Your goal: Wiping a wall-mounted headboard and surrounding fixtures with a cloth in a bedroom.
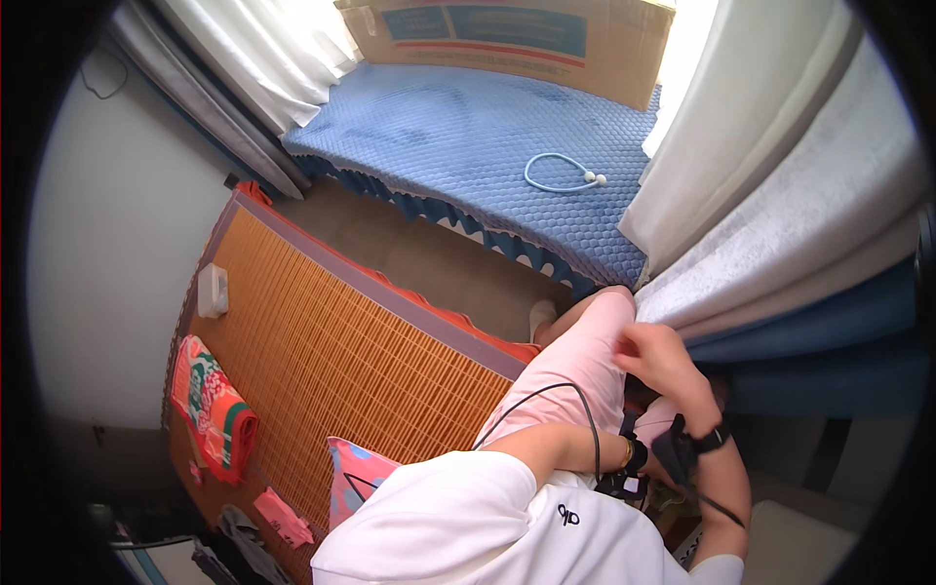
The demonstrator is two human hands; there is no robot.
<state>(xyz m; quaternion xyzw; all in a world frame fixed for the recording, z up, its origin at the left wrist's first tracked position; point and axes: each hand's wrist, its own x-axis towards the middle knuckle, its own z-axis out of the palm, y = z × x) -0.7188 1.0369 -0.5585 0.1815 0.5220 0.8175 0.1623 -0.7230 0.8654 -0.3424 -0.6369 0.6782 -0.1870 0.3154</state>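
Observation:
My right hand (654, 358) is raised beside the knee of my pink trousers (570, 365), fingers curled, with no object visible in it. A black band (711, 439) circles that wrist, and a dark device with a strap (674, 447) hangs next to it. My left hand (661, 474) is low in front of my body, mostly hidden behind the dark device, so its grip does not show. At the left wrist are a gold-coloured bracelet (627, 453) and a black strap (638, 455). Just below sits a black device (621, 485). A black cable (585, 401) loops over my lap.
A bamboo sleeping mat (351, 314) covers the bed at left, bearing a clear plastic box (213, 291), a folded patterned cloth (216, 406) and a pink packet (284, 518). A blue quilted pad (439, 139) carries a large cardboard box (504, 36) and a light-blue cord loop (559, 173). Curtains (768, 197) hang at right.

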